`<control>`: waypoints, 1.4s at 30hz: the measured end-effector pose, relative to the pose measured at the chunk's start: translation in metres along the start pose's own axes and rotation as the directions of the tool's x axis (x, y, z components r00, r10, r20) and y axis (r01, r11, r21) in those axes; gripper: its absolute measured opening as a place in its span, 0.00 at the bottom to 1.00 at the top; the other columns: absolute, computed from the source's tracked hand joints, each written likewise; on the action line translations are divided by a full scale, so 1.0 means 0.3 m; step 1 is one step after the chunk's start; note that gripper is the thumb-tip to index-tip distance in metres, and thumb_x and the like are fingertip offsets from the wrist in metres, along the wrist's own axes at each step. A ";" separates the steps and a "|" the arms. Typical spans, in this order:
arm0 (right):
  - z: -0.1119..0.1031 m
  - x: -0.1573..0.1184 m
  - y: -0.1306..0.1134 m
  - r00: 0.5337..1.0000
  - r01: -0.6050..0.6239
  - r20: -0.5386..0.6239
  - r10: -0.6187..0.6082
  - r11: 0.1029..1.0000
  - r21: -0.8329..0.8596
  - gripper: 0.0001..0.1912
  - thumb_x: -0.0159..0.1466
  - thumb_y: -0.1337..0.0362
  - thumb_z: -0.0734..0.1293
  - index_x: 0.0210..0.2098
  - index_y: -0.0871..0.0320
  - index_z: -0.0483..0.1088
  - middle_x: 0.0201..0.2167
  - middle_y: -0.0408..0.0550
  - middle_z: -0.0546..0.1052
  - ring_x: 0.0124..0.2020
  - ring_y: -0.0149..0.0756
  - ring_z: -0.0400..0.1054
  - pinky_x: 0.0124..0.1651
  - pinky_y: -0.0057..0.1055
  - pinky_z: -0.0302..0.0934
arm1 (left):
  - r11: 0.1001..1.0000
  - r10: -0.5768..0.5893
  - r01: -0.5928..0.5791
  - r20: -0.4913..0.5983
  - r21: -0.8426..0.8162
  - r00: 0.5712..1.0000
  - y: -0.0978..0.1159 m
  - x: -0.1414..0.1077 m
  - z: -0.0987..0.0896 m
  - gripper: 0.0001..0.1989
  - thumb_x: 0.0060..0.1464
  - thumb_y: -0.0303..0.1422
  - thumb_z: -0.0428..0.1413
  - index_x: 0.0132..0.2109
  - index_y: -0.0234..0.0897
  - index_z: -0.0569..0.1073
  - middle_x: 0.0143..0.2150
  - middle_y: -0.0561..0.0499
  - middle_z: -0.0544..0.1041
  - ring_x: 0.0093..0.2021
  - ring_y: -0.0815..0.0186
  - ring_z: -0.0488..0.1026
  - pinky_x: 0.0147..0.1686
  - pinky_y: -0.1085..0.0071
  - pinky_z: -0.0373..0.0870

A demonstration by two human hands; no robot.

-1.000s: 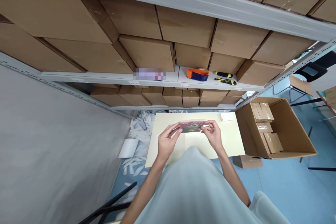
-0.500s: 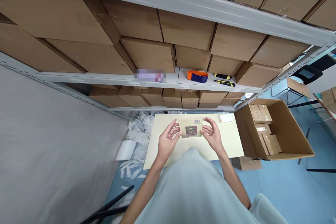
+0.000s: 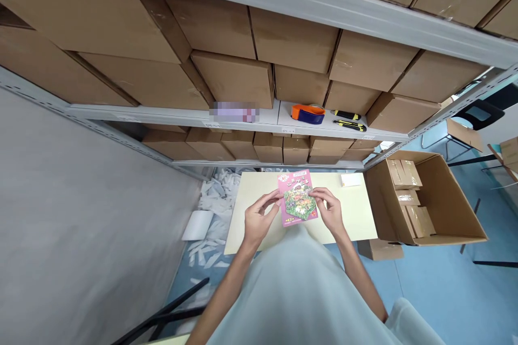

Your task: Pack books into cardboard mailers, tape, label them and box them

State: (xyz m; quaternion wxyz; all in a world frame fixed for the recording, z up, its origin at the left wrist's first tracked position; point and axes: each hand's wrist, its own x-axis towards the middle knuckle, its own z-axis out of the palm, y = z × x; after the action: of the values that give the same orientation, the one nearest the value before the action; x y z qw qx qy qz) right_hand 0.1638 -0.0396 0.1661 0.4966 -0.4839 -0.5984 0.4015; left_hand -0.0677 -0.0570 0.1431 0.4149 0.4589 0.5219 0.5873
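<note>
Pink booklet (image 3: 298, 199) between both hands (image 3: 258, 221) (image 3: 332, 215), thumbs (image 3: 275, 208) inward

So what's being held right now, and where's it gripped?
A pink illustrated booklet or card, held by its left and right side edges, one in each of the hands.

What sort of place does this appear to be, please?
Probably a storeroom or packing area: brown cardboard boxes fill grey metal shelving, yellow-and-black plastic cutters lie on one shelf, and a large open cardboard carton holds smaller taped boxes.
</note>
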 end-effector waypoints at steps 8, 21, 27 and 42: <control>0.023 -0.020 0.036 0.995 -0.077 -0.057 0.078 0.997 0.018 0.05 0.66 0.59 0.73 0.38 0.53 0.80 0.42 0.51 0.83 0.40 0.39 0.76 0.39 0.33 0.69 | 0.999 -0.025 0.024 -0.049 -0.020 0.998 -0.012 -0.006 0.011 0.25 0.55 0.43 0.70 0.57 0.38 0.82 0.45 0.46 0.84 0.45 0.61 0.85 0.51 0.63 0.84; 0.018 -0.035 0.043 0.993 -0.067 -0.088 0.075 0.994 0.088 0.08 0.68 0.61 0.71 0.37 0.49 0.84 0.44 0.52 0.77 0.49 0.42 0.74 0.48 0.37 0.74 | 0.997 0.004 -0.003 -0.018 0.074 1.000 0.021 -0.035 -0.002 0.08 0.60 0.38 0.64 0.42 0.42 0.87 0.39 0.47 0.87 0.43 0.58 0.85 0.51 0.58 0.84; 0.024 -0.041 0.048 0.989 -0.139 -0.031 0.143 0.985 0.099 0.09 0.69 0.55 0.72 0.41 0.49 0.85 0.48 0.53 0.79 0.53 0.44 0.75 0.52 0.40 0.76 | 0.999 -0.034 0.034 -0.052 0.000 0.998 0.008 -0.056 -0.006 0.14 0.61 0.40 0.64 0.50 0.38 0.86 0.45 0.44 0.86 0.48 0.58 0.84 0.55 0.58 0.83; 0.181 -0.082 0.206 0.977 -0.193 0.072 0.199 0.977 -0.087 0.06 0.67 0.60 0.71 0.37 0.51 0.82 0.46 0.52 0.78 0.53 0.44 0.74 0.57 0.42 0.72 | 0.972 -0.163 0.188 -0.173 0.138 0.971 -0.170 -0.140 -0.145 0.10 0.60 0.40 0.65 0.44 0.42 0.87 0.43 0.47 0.85 0.45 0.59 0.83 0.53 0.60 0.82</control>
State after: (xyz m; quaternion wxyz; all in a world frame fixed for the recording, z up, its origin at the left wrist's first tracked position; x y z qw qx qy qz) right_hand 0.1225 -0.0507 0.0916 0.4106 -0.5433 -0.5827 0.4434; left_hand -0.0998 -0.1019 0.0863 0.3854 0.3927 0.6359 0.5413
